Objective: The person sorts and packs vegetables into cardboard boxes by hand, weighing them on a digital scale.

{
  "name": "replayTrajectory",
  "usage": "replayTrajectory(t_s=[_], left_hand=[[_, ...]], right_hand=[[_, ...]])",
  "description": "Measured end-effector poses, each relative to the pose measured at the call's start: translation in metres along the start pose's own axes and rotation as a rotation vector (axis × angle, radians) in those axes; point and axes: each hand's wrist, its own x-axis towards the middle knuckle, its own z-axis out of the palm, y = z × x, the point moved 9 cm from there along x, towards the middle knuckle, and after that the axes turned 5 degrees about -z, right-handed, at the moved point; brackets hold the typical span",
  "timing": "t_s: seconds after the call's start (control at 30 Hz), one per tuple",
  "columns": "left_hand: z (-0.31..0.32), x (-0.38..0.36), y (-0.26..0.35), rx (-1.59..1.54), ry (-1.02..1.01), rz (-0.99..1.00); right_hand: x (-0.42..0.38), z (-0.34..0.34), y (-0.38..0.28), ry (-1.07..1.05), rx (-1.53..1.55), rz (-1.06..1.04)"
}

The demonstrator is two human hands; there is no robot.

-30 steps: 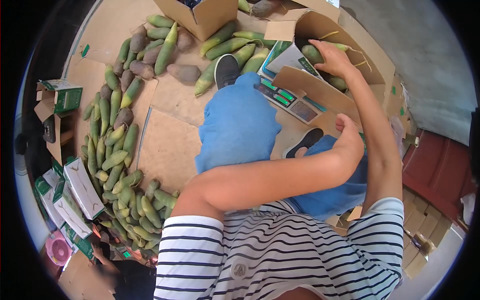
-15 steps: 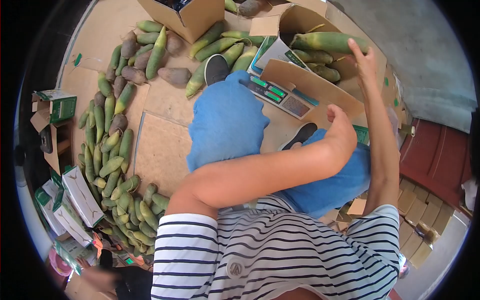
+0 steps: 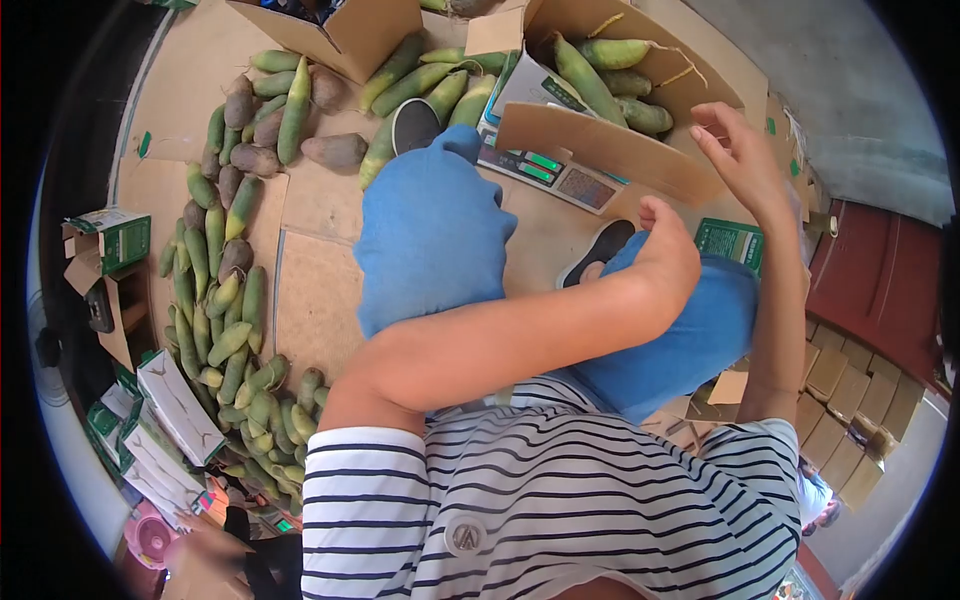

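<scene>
My right hand (image 3: 735,150) is open at the right edge of an open cardboard box (image 3: 610,150), its fingers apart and holding nothing. Inside the box lie several long green radishes (image 3: 625,83), and one green radish (image 3: 588,82) slants across their left side. The box rests on a scale (image 3: 570,182) with green lit digits. My left hand (image 3: 665,235), its fingers curled in and nothing visible in them, is below the box's front flap, above my right knee.
Green radishes (image 3: 230,340) form a long pile at the left, with purple-brown ones (image 3: 335,151) near the top. Another open box (image 3: 365,35) stands at the top. White cartons (image 3: 180,405) lie at the lower left. A co-worker's arm (image 3: 215,545) shows below them.
My right hand has let go of the large green radish, which now lies slanted in the box. The view has shifted slightly. My left hand remains curled near the knee.
</scene>
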Motion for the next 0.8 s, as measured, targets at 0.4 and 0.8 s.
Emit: replayTrajectory(t_s=[0.4,0.8], left_hand=[[0.001,0.003,-0.009,-0.082,-0.068,-0.097],[0.0,0.001,0.009,-0.071,-0.087,0.047]], right_hand=[[-0.015,0.031,0.014,-0.117,-0.176,-0.066],[-0.027,0.029,0.02,-0.158,-0.218,0.005]])
